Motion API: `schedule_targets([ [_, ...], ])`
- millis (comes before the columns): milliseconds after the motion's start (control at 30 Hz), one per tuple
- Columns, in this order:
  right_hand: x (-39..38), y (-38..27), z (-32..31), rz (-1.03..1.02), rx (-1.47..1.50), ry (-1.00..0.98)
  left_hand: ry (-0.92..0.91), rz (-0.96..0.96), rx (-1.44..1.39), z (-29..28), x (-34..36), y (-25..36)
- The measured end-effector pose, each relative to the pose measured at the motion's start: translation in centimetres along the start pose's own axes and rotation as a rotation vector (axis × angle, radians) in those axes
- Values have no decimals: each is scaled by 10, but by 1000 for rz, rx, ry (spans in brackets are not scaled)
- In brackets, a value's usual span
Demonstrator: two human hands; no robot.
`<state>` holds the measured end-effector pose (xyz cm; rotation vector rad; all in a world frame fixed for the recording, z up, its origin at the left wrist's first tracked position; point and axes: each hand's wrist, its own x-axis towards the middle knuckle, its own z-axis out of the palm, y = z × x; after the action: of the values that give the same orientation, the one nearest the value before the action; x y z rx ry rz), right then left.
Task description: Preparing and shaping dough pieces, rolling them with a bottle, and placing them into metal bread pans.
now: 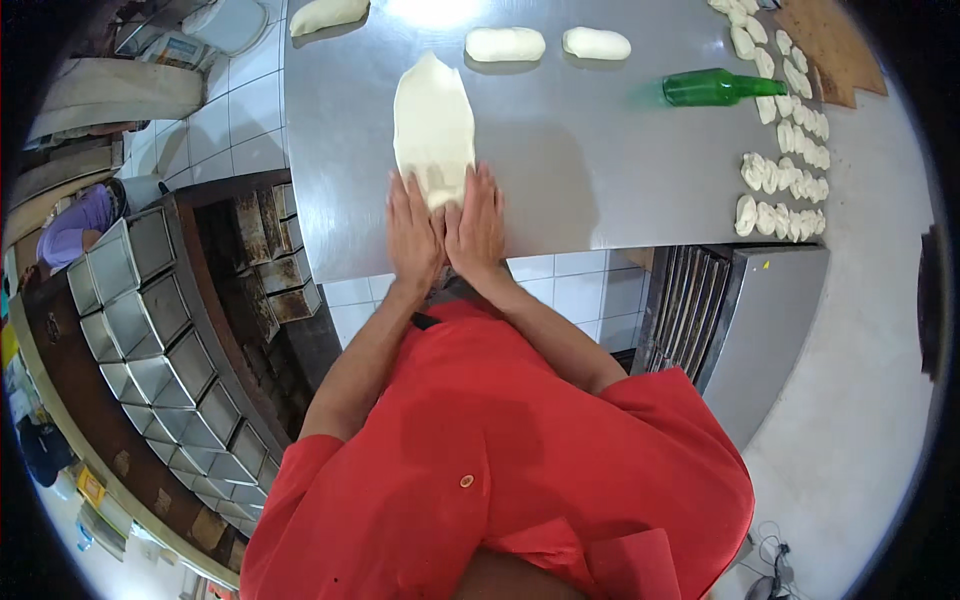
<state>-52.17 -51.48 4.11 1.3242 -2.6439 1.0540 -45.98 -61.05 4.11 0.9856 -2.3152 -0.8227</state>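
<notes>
both grips point(413, 232) point(478, 230) on flat dough point(433, 118)

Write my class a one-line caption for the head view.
Left hand and right hand touch the near end of a flattened dough sheet on a metal table, green bottle lying at right.

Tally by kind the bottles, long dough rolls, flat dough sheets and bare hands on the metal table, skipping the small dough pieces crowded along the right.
Bottle: 1
Long dough rolls: 3
Flat dough sheet: 1
Bare hands: 2
Total: 7
</notes>
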Motion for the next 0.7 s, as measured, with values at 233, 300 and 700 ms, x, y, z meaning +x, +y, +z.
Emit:
schedule_targets([
  [233,99,13,-3,391,599,53,13,-194,-416,-5,61,1],
  [300,56,17,-2,217,353,46,-34,-107,-305,-7,26,7],
  [700,90,12,8,142,354,-21,54,-101,-226,4,52,8],
])
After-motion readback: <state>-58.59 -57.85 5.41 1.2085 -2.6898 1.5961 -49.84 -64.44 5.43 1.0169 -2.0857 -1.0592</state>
